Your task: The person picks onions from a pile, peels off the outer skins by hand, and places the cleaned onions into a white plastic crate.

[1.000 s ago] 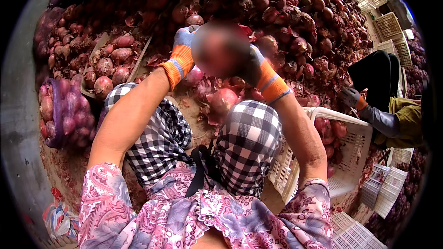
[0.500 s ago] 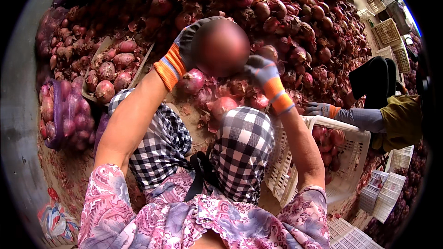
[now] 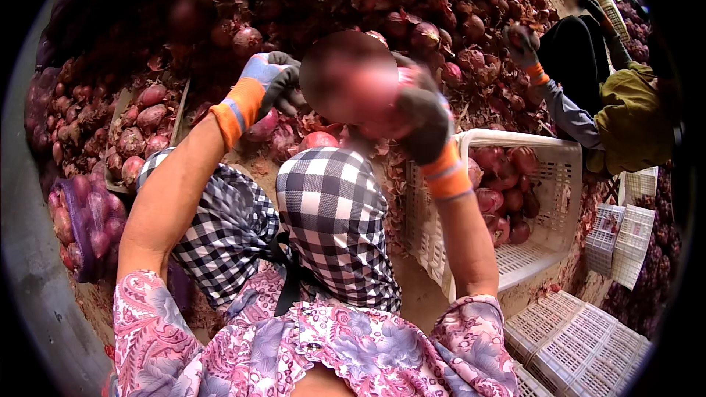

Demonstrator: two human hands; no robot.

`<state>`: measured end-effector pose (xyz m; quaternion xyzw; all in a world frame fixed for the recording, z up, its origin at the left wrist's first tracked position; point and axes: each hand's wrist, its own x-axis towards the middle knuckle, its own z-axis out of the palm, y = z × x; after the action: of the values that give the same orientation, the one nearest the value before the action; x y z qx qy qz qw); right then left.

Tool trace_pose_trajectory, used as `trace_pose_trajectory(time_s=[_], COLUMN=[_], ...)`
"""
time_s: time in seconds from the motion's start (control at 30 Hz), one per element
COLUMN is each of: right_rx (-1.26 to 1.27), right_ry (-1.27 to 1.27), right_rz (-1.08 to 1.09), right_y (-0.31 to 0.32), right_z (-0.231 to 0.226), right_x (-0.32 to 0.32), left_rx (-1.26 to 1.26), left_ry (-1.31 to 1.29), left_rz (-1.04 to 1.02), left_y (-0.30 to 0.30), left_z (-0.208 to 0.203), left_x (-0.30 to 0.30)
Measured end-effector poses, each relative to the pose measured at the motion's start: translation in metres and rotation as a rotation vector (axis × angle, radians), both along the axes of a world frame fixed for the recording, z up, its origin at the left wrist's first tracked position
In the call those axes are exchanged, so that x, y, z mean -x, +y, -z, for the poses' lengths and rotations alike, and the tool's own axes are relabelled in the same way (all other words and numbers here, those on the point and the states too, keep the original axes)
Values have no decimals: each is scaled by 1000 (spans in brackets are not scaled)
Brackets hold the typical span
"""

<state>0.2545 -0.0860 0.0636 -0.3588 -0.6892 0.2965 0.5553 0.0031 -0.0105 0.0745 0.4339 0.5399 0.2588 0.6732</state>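
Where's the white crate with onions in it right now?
In the head view, the white crate stands right of the checked knees, partly covered by the right forearm, with a co-worker past its far right corner.

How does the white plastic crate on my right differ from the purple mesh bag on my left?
The white slotted plastic crate looks rigid, while the soft purple mesh bag bulges around its load. The crate's round red onions leave part of its bottom bare; the bag looks tightly packed. The crate's contents show through its open top, the bag's through netting. Both hold red onions.
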Motion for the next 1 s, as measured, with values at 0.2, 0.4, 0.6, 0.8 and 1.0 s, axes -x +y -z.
trace_pose_trajectory(time_s=[0.2,0.4,0.6,0.8,1.0], right_rx=[901,855,915,999,1172], right_ry=[-477,-219,-1305,-1512,-1484], right_rz=[556,320,117,344,152], right_y=[-78,26,168,181,167], right_z=[-96,-40,121,197,190], right_x=[-165,-126,-132,-103,-100], left_rx=[102,59,115,164,185], left_ry=[-13,81,101,180,156], left_rz=[-73,4,11,-21,-14], left_y=[-15,-19,-12,-13,-17], left_z=[-25,-39,-40,-49,-46], left_x=[42,24,18,18,19])
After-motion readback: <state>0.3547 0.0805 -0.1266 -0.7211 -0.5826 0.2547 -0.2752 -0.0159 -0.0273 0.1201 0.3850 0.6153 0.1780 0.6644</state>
